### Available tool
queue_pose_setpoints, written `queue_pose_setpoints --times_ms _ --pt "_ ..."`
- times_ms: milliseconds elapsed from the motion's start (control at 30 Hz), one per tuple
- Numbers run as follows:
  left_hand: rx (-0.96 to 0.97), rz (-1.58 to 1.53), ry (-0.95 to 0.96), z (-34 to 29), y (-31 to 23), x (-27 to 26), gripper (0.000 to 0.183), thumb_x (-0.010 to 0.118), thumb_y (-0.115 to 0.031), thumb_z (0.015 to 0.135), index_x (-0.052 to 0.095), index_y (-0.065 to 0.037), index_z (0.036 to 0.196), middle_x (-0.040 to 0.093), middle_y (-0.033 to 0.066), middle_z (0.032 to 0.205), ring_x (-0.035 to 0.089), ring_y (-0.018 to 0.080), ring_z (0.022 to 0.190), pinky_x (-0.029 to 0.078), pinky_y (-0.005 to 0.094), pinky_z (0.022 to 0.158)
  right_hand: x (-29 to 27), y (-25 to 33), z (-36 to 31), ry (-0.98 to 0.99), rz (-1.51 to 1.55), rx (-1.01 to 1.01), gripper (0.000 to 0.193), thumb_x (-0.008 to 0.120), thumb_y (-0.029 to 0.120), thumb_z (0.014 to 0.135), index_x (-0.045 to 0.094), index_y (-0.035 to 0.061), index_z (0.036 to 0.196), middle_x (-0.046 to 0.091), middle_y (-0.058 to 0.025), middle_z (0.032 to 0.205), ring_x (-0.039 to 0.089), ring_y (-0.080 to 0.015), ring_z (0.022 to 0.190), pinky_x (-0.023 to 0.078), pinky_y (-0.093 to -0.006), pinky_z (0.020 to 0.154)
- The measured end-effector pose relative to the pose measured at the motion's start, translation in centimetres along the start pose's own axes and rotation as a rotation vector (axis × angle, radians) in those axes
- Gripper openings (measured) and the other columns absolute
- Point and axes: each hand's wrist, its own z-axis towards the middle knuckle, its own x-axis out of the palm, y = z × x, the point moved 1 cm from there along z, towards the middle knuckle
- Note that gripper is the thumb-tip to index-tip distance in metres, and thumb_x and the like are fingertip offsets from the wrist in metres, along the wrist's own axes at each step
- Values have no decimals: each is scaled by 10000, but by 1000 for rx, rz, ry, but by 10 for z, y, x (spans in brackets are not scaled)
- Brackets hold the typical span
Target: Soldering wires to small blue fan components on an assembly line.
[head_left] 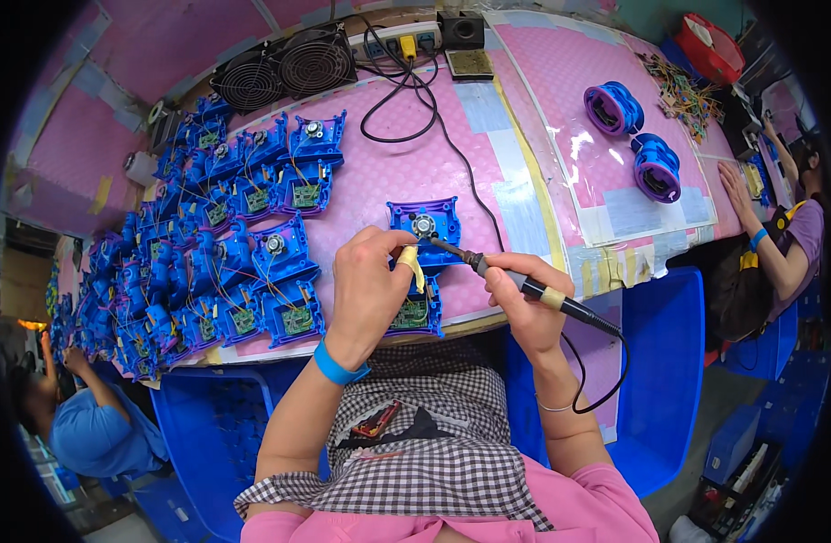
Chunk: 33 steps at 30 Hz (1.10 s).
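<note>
Blue plastic housing (447,220), silver speaker (423,225); hands (365,273) (531,328): right grasps soldering iron (553,297), left's hold unclear.

Housings (225,256) on left of table (388,167), fans (316,63) behind them, one separate housing (447,219) in the middle, round parts (658,166) at right, bins (664,380) below the front edge (605,279).
</note>
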Motion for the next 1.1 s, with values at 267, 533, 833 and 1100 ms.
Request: queue_pose_setpoints --times_ms 267,533,833,1100 --pt "-21 16 23 0 -1 -1 146 683 -21 755 729 -29 893 636 108 729 591 197 626 429 322 537 0 2 2 33 -16 17 135 711 38 794 714 -8 921 705 -85 818 626 -100 672 477 -220 593" --pt "1 9 21 0 -2 0 143 678 -32 759 730 -30 892 642 115 746 600 205 641 439 328 543 -14 4 -2 -109 129 53 145 677 30 815 693 -28 947 675 -69 758 602 -83 623 451 -205 545" --pt "11 18 29 1 0 0 154 668 -21 747 729 -30 888 649 127 764 626 222 677 467 335 573 -20 -2 -4 -153 170 31 148 658 39 843 676 -32 972 653 -67 739 586 -83 582 447 -199 530" --pt "27 11 25 1 5 3 170 658 -14 736 728 -29 890 653 130 773 635 239 694 482 344 592 -22 -8 -5 -127 141 -127 169 656 104 904 644 -27 1009 578 -44 756 507 -65 513 368 -205 460"
